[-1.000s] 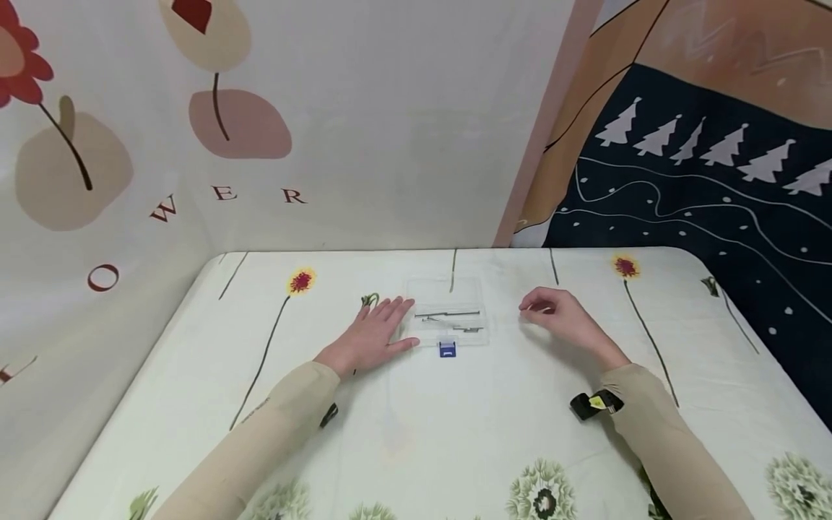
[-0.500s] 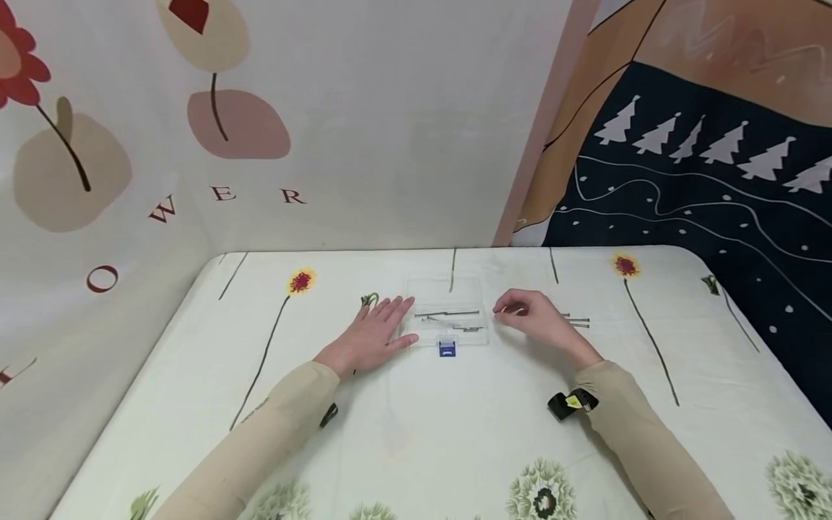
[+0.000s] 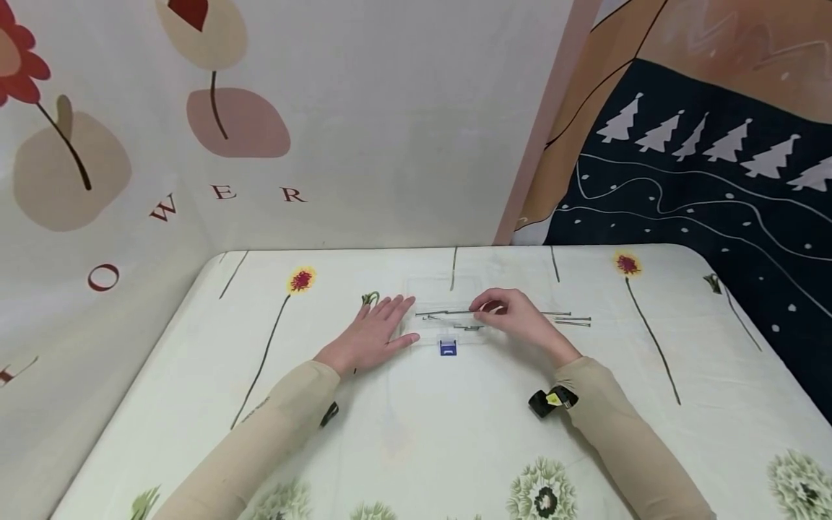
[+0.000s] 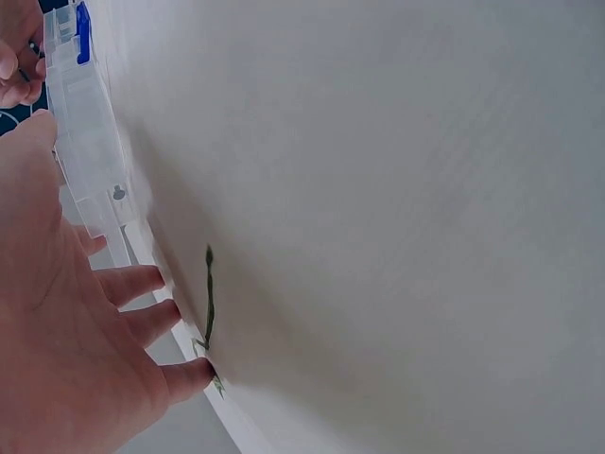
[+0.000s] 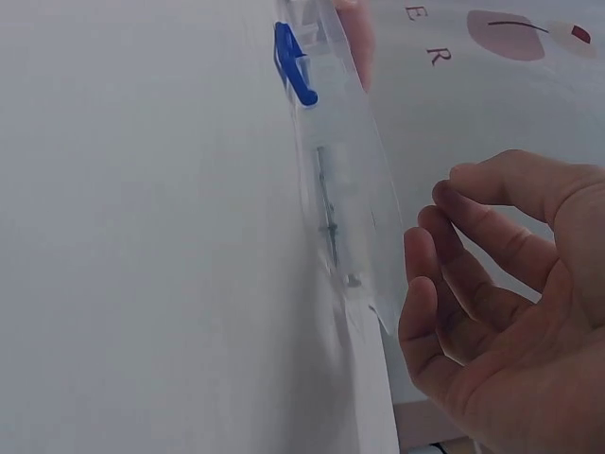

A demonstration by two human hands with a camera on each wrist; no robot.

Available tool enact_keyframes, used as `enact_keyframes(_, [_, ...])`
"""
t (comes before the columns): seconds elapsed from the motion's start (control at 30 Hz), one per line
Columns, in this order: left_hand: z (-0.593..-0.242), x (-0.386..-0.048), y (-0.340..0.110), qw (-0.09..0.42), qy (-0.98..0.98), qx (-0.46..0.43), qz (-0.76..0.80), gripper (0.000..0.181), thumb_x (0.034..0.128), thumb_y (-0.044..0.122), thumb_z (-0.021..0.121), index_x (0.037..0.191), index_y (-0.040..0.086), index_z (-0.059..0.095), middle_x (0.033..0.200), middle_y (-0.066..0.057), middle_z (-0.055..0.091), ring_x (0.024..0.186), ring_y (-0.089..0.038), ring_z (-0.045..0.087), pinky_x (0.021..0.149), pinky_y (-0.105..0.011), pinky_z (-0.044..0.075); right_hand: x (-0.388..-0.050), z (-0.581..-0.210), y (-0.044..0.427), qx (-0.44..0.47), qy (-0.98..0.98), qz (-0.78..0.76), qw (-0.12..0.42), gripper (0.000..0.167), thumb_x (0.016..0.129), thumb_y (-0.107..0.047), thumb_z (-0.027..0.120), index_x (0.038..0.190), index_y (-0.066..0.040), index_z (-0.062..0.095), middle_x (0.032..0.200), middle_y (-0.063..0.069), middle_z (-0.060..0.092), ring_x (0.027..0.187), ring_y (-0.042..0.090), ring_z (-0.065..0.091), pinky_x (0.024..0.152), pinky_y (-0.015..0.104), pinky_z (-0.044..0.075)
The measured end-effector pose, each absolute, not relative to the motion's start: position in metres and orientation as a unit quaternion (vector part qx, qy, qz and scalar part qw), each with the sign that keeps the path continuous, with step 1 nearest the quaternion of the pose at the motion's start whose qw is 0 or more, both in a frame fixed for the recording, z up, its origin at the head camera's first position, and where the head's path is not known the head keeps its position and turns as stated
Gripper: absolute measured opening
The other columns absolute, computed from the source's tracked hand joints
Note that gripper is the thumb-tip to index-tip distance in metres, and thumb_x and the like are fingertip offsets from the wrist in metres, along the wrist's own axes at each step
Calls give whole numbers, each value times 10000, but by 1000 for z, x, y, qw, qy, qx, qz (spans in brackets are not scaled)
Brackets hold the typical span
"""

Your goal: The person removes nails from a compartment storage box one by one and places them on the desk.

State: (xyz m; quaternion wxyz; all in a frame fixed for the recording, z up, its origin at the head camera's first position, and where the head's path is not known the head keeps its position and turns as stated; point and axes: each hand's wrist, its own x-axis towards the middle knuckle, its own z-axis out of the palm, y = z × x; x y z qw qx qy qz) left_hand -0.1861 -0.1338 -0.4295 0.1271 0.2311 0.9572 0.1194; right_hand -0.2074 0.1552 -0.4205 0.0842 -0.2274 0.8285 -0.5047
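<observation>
A clear plastic box (image 3: pixel 430 341) with a blue latch (image 3: pixel 448 348) lies near the table's far side. Long thin nails (image 3: pixel 434 313) and a few shorter ones (image 3: pixel 471 328) show in it. My left hand (image 3: pixel 364 338) rests flat at the box's left edge, fingers spread and thumb straight. Over the box's right edge hangs my right hand (image 3: pixel 516 321), fingers loosely curved and thumb near the index tip, close to the long nails' ends. Nothing shows between those fingertips in the right wrist view. Several long nails (image 3: pixel 575 324) lie on the tablecloth right of the box.
A flower-printed cloth (image 3: pixel 403 448) covers the table. Behind it stands a pale printed curtain (image 3: pixel 390 144), with a dark tree-patterned cloth (image 3: pixel 682 180) at the right. A small black device (image 3: pixel 546 401) sits at the right wrist.
My right hand has moved left to the box's right edge, uncovering the nails on the tablecloth. The left hand and the box have stayed in place.
</observation>
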Motion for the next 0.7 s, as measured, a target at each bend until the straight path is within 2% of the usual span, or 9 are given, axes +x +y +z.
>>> enact_keyframes(0.47, [-429,-187,-131,134,960,220,112,773,974,595,384,1567,173,123,1597,-115,148,1453,-314,114,1122,-578,69,-209,-416,132,-252,836,-479,85,148,899,-56,655,1026,-2,709,978,66,675,838,203,586,731,325,484])
enact_keyframes(0.7, [-427,-185,-131,135,960,220,114,766,979,581,391,1565,158,138,1593,-129,159,1449,-325,125,1117,-590,77,-208,-416,119,-267,826,-488,96,183,903,-33,641,1062,42,695,1035,154,678,852,241,593,713,327,499])
